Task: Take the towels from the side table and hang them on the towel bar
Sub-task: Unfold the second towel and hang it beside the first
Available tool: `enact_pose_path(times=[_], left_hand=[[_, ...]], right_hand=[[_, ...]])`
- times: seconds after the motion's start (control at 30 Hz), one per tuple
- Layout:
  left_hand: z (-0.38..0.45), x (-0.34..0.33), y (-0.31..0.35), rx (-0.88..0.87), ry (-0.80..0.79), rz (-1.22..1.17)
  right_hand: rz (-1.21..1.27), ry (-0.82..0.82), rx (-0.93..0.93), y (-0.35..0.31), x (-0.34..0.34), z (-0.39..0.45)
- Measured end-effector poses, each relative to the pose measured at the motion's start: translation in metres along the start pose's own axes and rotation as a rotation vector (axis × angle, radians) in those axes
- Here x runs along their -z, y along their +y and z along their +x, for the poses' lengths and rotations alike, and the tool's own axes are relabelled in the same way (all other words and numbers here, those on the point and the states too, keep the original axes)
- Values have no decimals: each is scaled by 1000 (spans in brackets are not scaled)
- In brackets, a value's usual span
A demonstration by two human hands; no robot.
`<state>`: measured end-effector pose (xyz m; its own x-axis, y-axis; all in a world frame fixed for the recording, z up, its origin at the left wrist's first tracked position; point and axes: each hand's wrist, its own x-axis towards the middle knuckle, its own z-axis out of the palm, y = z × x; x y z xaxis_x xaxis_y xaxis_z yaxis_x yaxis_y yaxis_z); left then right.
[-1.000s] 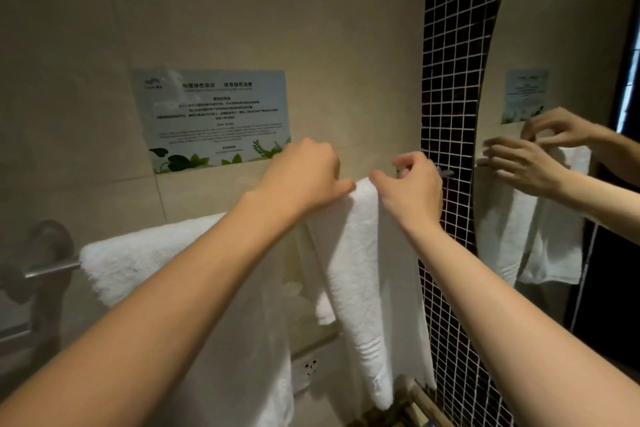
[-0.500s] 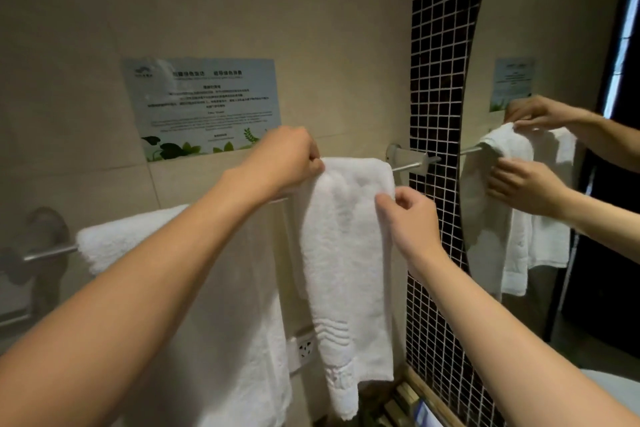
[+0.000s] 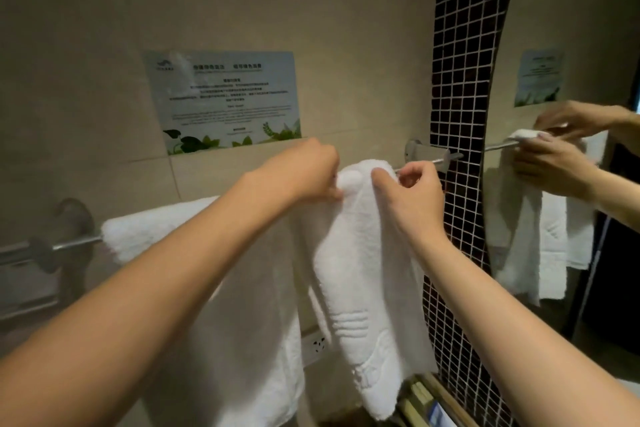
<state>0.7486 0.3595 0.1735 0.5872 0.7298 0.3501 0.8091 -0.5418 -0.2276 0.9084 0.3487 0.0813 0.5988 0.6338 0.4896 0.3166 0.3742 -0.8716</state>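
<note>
A small white towel [image 3: 363,274] hangs folded over the metal towel bar [image 3: 420,163] on the beige wall. My left hand [image 3: 308,172] pinches its top left edge at the bar. My right hand [image 3: 412,191] pinches its top right edge. The towel's top is bunched narrow between my two hands. A larger white towel [image 3: 239,322] hangs over the same bar to the left, partly behind my left forearm. The side table is out of view.
The bar's left bracket [image 3: 71,218] and right bracket [image 3: 420,151] stick out from the wall. A printed notice [image 3: 225,100] is above. A dark mosaic strip [image 3: 460,80] and a mirror [image 3: 571,184] lie right. A wall socket [image 3: 317,345] sits below.
My right hand rose from the small towel's right side to its top at the bar. Both hands drew closer together, and the towel's top went from spread flat to bunched.
</note>
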Motion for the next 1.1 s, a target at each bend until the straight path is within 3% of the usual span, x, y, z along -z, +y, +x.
enact_pose_path(times=[0.17, 0.37, 0.5, 0.63, 0.87, 0.97, 1.1], left_hand=[[0, -5, -7, -16, -24, -50], [7, 9, -21, -33, 25, -148], [16, 15, -46, 1, 110, -143], [3, 13, -37, 18, 107, -172], [-21, 3, -30, -7, -14, -118], [-27, 5, -34, -35, -13, -93], [-40, -4, -49, -30, -19, -107]], right_hand=[[95, -195, -32, 24, 4, -15], [14, -167, 116, 1, 5, -9], [-83, -54, 195, -24, 3, 3], [-317, -84, 117, -25, -4, 8], [-214, -84, 63, -5, 1, -14], [-267, -100, 138, -5, 4, -22], [-450, -118, 436, -15, 1, -25]])
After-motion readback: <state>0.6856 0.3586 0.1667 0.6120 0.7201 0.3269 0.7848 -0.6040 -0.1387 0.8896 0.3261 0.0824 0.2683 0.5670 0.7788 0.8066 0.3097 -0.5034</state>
